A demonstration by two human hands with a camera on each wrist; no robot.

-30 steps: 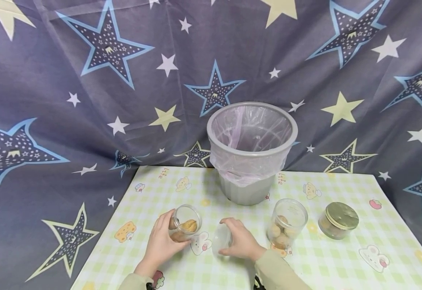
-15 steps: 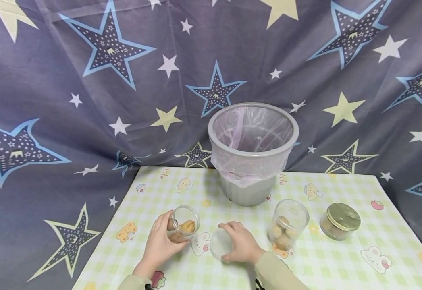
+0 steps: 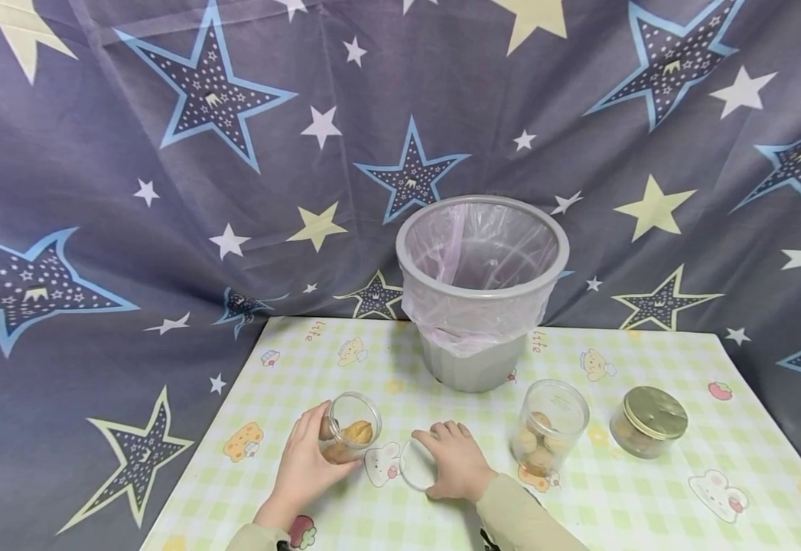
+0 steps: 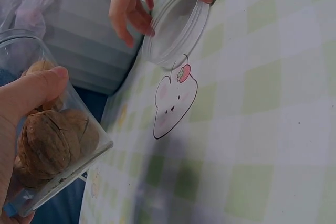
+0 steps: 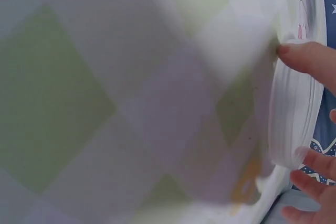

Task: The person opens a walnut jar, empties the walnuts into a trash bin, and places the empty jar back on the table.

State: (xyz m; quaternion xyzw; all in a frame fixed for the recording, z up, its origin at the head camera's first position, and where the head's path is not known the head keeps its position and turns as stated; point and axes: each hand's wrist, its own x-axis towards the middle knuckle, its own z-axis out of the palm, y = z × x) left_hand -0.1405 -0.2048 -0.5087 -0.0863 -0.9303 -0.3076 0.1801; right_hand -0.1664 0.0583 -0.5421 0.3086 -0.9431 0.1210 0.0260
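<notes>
My left hand (image 3: 304, 463) grips a clear, open-topped jar (image 3: 375, 413) of walnuts at the left of the table. In the left wrist view the thumb lies across the jar wall, with brown walnuts (image 4: 47, 142) showing through it. To the right, my right hand (image 3: 463, 463) holds a clear round lid (image 3: 415, 468) by its edge, low at the tabletop beside the printed rabbit. The right wrist view shows the thumb at one side of the lid (image 5: 291, 114) and a fingertip at the opposite side. The palm hides part of the lid in the head view.
A grey bin (image 3: 476, 367) with a pinkish liner stands at the back of the checked table (image 3: 648, 505). Right of my right hand are an uncovered clear jar (image 3: 557, 405) with round brown things inside and a short jar with a gold-green lid (image 3: 656, 412).
The lid in my right hand has gone from tilted to nearly flat, and the right hand has turned slightly with it. My left hand and the walnut jar have barely moved.
</notes>
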